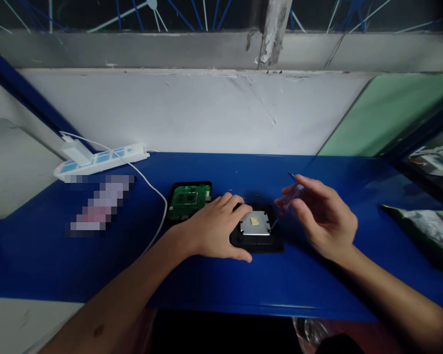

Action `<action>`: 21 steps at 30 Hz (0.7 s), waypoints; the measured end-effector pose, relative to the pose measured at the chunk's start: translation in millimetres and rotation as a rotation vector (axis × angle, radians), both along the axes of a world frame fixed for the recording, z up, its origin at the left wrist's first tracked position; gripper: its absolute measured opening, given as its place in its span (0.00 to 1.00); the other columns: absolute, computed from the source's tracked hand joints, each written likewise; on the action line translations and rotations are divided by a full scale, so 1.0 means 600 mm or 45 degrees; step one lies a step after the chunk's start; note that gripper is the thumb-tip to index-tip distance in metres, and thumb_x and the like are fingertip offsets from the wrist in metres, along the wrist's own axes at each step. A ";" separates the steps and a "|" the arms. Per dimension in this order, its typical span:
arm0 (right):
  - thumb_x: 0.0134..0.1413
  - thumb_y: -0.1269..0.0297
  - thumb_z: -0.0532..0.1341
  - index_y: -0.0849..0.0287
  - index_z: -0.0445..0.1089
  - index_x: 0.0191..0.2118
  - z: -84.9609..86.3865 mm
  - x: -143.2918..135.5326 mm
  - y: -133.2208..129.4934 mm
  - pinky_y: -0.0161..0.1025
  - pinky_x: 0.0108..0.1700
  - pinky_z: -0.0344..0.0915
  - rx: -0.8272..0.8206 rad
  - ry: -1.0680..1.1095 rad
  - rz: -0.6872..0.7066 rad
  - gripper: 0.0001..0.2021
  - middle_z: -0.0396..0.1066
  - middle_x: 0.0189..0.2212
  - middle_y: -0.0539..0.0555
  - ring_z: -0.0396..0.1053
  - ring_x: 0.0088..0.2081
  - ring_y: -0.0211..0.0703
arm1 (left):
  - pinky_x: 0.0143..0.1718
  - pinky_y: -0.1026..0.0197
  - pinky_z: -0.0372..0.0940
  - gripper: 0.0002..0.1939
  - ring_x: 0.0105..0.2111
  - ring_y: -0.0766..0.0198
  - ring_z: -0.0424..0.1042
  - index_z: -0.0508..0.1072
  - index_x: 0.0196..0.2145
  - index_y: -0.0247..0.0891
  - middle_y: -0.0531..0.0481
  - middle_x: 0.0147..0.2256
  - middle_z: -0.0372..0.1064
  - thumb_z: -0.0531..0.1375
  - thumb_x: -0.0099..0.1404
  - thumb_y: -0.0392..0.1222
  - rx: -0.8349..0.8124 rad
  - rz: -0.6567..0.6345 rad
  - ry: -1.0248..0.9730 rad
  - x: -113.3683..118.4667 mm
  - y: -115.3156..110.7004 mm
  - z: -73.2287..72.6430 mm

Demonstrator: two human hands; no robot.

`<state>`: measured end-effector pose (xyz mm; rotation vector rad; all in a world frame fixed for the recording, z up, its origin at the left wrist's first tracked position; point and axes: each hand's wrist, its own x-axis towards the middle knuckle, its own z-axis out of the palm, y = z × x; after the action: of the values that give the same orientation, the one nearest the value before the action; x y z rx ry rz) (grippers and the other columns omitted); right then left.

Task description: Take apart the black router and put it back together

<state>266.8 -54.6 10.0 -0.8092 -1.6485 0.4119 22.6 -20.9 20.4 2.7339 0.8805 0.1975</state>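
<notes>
A black casing (262, 244) lies on the blue table, with a silver metal plate (256, 228) on it that bears a small yellowish square pad (254, 221). My left hand (219, 226) grips the casing's left side, fingers over its top edge and thumb at its lower edge. In my right hand (319, 214) is a screwdriver (290, 197) with a clear purplish handle; its tip meets the plate's lower right corner. Left of the casing, a green circuit board (188, 197) sits in a black shell, partly behind my left hand.
Several tiny screws lie beyond the casing. At the left are a white power strip (123, 154) with a plugged-in adapter (77, 151), a white cable (153, 189) and a pixelated object (103, 204). A shiny packet (428, 231) lies at the right. A wall (206, 113) stands behind the table.
</notes>
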 end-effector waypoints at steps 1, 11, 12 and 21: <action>0.59 0.74 0.63 0.45 0.66 0.61 0.000 0.000 0.002 0.45 0.36 0.78 0.042 -0.006 0.003 0.27 0.72 0.40 0.52 0.77 0.37 0.43 | 0.57 0.44 0.60 0.46 0.54 0.45 0.62 0.63 0.60 0.39 0.41 0.55 0.63 0.68 0.52 0.68 -0.005 0.000 0.010 0.000 0.000 0.000; 0.66 0.71 0.55 0.49 0.64 0.63 0.001 0.004 -0.008 0.52 0.44 0.78 -0.028 -0.023 0.019 0.22 0.74 0.51 0.58 0.79 0.43 0.48 | 0.58 0.45 0.59 0.47 0.55 0.46 0.62 0.62 0.61 0.38 0.41 0.55 0.62 0.68 0.53 0.69 -0.042 0.009 0.046 0.001 0.000 0.005; 0.66 0.72 0.56 0.49 0.64 0.63 0.001 0.003 -0.008 0.52 0.44 0.78 -0.028 -0.032 0.004 0.23 0.75 0.50 0.58 0.79 0.42 0.47 | 0.58 0.45 0.59 0.47 0.55 0.45 0.62 0.62 0.61 0.38 0.41 0.55 0.63 0.67 0.52 0.69 -0.041 0.009 0.046 0.001 0.000 0.004; 0.57 0.73 0.65 0.46 0.69 0.58 0.003 0.006 0.004 0.44 0.31 0.76 0.171 -0.076 0.008 0.24 0.70 0.39 0.54 0.74 0.35 0.44 | 0.59 0.44 0.59 0.47 0.56 0.44 0.61 0.62 0.60 0.39 0.41 0.56 0.62 0.67 0.52 0.69 -0.032 0.016 0.051 0.001 0.000 0.004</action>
<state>270.6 -51.9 11.9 -0.7220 -1.7148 0.2803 23.4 -21.0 22.9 2.7187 0.9047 0.1340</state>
